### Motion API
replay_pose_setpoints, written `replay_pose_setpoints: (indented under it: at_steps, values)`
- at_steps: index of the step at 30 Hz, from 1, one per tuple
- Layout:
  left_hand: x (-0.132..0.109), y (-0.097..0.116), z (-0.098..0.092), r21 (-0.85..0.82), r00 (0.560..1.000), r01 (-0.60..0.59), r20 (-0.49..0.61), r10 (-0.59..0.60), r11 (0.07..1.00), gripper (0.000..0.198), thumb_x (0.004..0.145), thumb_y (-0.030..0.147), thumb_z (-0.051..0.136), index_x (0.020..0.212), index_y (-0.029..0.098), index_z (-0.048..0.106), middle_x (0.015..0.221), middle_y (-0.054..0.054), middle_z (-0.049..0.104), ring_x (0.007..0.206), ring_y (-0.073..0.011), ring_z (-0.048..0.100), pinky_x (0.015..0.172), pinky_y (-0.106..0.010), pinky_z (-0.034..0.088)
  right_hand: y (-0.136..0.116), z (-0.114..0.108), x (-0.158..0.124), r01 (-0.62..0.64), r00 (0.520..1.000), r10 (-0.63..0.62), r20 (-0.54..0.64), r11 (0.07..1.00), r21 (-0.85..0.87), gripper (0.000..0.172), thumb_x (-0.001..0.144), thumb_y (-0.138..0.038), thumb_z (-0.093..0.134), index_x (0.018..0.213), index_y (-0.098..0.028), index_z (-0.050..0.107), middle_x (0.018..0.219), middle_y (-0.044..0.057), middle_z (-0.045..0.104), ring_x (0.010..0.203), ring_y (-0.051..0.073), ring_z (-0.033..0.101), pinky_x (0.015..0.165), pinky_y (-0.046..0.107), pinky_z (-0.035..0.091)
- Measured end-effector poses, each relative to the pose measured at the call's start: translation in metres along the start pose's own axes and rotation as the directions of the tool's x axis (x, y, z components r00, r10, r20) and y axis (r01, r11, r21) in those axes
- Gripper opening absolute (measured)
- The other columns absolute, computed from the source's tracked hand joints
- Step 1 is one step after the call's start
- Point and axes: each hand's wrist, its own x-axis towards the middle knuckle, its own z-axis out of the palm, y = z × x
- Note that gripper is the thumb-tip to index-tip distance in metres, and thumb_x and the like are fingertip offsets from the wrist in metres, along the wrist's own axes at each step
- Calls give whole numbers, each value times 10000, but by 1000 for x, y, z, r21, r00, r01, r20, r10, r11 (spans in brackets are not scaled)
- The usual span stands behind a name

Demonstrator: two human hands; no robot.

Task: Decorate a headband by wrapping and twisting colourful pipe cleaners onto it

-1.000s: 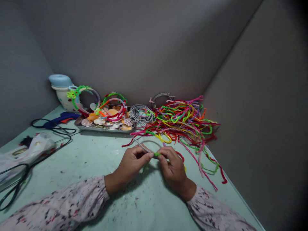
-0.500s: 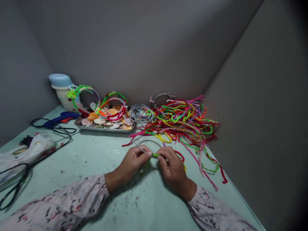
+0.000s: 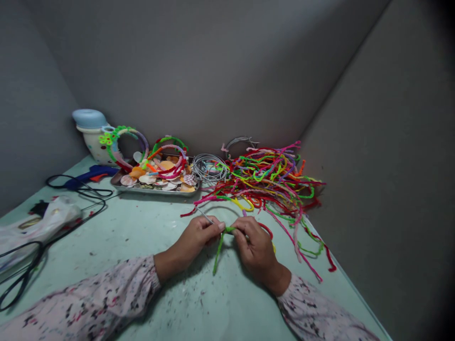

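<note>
My left hand [image 3: 199,239] pinches a thin grey wire [image 3: 204,214], which sticks up past the thumb and forefinger. A green pipe cleaner [image 3: 218,255] is wound around the wire between my two hands, and its loose end hangs down toward the table. My right hand [image 3: 254,246] is closed on the wound green part, its fingertips close to those of the left. Red fuzzy wrapping [image 3: 266,230] shows behind my right hand, with a bit of yellow lower down; whether these join the held wire is hidden.
A metal tray [image 3: 156,191] of seashells [image 3: 147,179] holds wrapped hoops. Right of it lie a coil of wire [image 3: 209,169] and a heap of coloured pipe cleaners [image 3: 270,170]. A lidded container [image 3: 94,135], a blue tool [image 3: 88,175], black cord [image 3: 76,222] and a plastic bag [image 3: 53,218] are at left.
The loose end of the green pipe cleaner has swung down and now hangs longer and straighter below the wire. My hands have barely moved.
</note>
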Motion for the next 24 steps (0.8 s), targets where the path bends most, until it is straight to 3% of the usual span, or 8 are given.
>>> replay_pose_setpoints:
  at_steps: [6, 24]
  values:
    - [-1, -1, 2, -28, 1000, -6, 14, 6, 1000, 345, 834, 469, 594, 697, 165, 506, 557, 59, 344, 486, -79, 280, 457, -238, 194, 1, 1, 1, -22, 1000, 22, 16, 1000, 11, 117, 928, -173, 480, 947, -206, 591, 911, 55, 610, 855, 176, 580, 754, 312, 483]
    - [2, 1, 0, -8, 998, 53, 25, -52, 999, 384, 811, 448, 580, 585, 169, 446, 506, 55, 359, 449, -69, 281, 442, -241, 172, 0, 1, 0, -1, 999, 2, 43, 1000, -24, 134, 931, -181, 469, 954, -203, 599, 910, 63, 616, 860, 184, 585, 755, 315, 488]
